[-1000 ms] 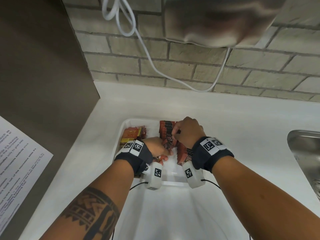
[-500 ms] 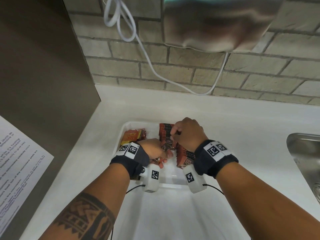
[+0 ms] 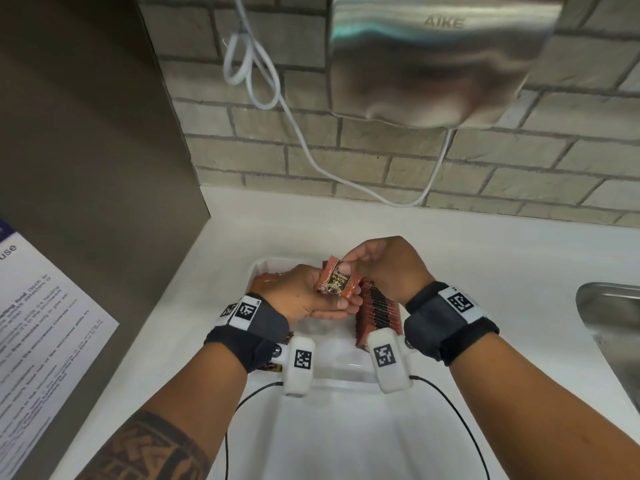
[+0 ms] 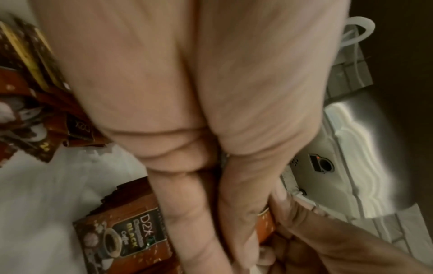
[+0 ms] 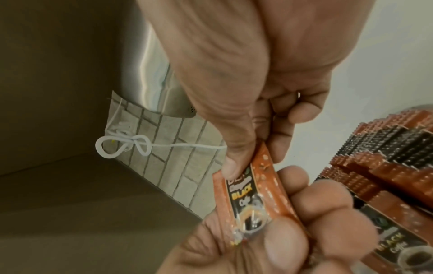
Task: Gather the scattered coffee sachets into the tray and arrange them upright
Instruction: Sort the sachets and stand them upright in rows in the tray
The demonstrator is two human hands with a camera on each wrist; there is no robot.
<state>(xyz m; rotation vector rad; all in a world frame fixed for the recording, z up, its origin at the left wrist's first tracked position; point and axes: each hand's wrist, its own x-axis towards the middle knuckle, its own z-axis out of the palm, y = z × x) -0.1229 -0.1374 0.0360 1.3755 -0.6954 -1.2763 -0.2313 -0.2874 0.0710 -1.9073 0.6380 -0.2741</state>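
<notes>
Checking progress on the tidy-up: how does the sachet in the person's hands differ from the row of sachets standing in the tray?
The held sachet is lifted above the tray, pinched by the right hand and resting in the left hand; the row of sachets stands inside it. The held sachet shows its printed face; the row shows mostly top edges. Both share orange-brown packaging.

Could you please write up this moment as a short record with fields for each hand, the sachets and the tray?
left hand: holds the lower end of a coffee sachet
right hand: pinches the sachet's top edge
sachet: raised above the tray, label showing
tray: white, holds an upright sachet row at right, more sachets at left
</notes>
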